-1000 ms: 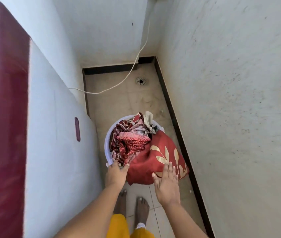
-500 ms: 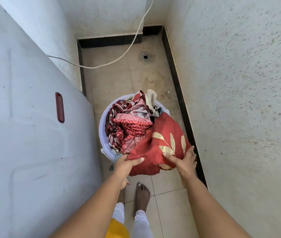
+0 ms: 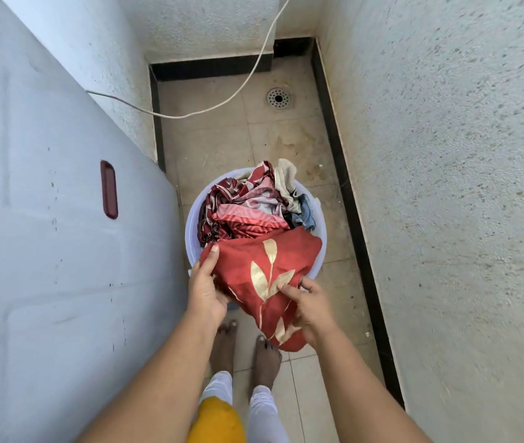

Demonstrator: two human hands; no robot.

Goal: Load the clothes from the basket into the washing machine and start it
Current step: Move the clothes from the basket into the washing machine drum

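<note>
A pale round basket stands on the tiled floor, heaped with red, pink and cream clothes. A red cloth with gold leaves drapes over the basket's near rim. My left hand grips its left edge, thumb on top. My right hand pinches its lower right part. The white side of the washing machine fills the left; its top and lid are out of view.
A rough white wall closes the right side, with a black skirting along the floor. A white cable hangs across the far corner. A floor drain lies beyond the basket. My bare feet stand just before the basket.
Both hands have gone from reaching over the red cloth to gripping it, and its near part is now lifted and bunched toward me. The camera has tilted further down.
</note>
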